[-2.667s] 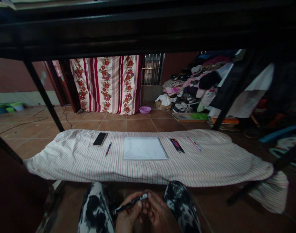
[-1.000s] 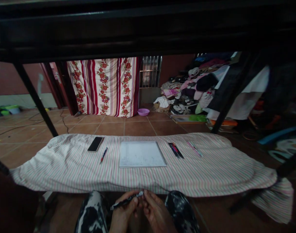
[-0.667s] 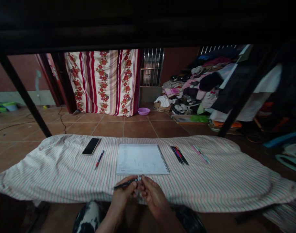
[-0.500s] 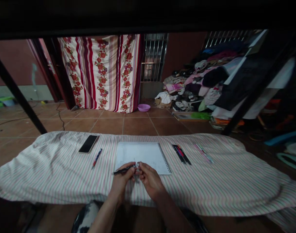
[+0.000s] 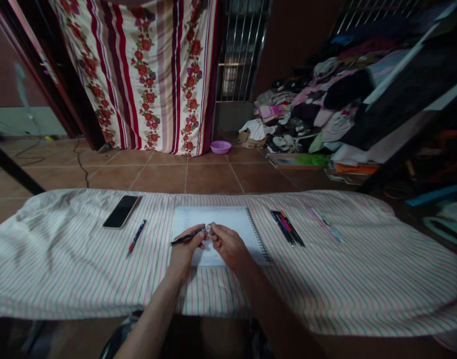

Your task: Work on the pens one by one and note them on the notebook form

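My left hand [image 5: 185,249] is closed around a dark pen [image 5: 184,238], which lies almost level with one end pointing left. Close beside it, the fingertips of my right hand [image 5: 228,244] pinch together at the pen's right end. A small pale, shiny bit [image 5: 208,228] shows between the two hands; it is too small to name. Both hands are above the lower part of an open spiral notebook [image 5: 213,214], whose wire binding runs down its right side. Faint marks show on the page.
A phone [image 5: 120,213] and a blue-and-red pen [image 5: 136,238] lie left of the notebook. To its right are several dark pens [image 5: 287,228] and some pastel pens [image 5: 326,225]. Striped cloth [image 5: 344,279] covers the surface. Beyond it stand a purple basin [image 5: 220,147] and heaped clothes [image 5: 307,107].
The view has tipped downward, so the curtain and table sit higher in the picture. Both hands appear higher over the notebook, still together at the pen's end.
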### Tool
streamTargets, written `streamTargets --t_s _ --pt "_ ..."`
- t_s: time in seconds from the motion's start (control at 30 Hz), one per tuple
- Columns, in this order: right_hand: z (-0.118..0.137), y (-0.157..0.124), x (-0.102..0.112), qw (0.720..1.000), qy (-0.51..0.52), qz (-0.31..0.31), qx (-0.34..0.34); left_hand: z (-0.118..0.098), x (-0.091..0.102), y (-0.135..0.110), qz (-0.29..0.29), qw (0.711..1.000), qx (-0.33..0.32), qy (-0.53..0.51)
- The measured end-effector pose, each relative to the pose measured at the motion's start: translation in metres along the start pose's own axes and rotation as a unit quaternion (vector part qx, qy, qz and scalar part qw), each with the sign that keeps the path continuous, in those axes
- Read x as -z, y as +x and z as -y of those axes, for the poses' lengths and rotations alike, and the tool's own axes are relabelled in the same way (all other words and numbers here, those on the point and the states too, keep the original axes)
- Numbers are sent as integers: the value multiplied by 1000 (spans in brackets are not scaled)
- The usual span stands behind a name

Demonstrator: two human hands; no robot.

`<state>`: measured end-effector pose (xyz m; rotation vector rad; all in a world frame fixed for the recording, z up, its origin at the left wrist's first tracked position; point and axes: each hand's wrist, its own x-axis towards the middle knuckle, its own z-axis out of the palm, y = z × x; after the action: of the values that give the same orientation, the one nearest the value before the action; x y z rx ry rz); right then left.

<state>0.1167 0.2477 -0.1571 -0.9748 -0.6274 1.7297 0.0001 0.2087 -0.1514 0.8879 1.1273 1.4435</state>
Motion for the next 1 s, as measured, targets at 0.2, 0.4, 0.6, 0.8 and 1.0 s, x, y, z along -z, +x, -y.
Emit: streamTargets --t_s 0.2,0.4,0.6,0.8,1.0 --pt "0 3 1 1000 -3 5 -2 5 0 11 -18 1000 -5 9" --pt "0 7 2 1000 -18 -6 3 10 3 20 1 1000 -3 13" --pt "-2 9 -1 1000 -1 -26 12 10 -2 24 -27 999 6 -21" --pt "-5 11 -2 999 -12 -30 27 12 -4 25 -53 998 -5 -27" --pt "-7 12 0 999 -17 -30 34 12 -6 25 -59 998 -16 -10"
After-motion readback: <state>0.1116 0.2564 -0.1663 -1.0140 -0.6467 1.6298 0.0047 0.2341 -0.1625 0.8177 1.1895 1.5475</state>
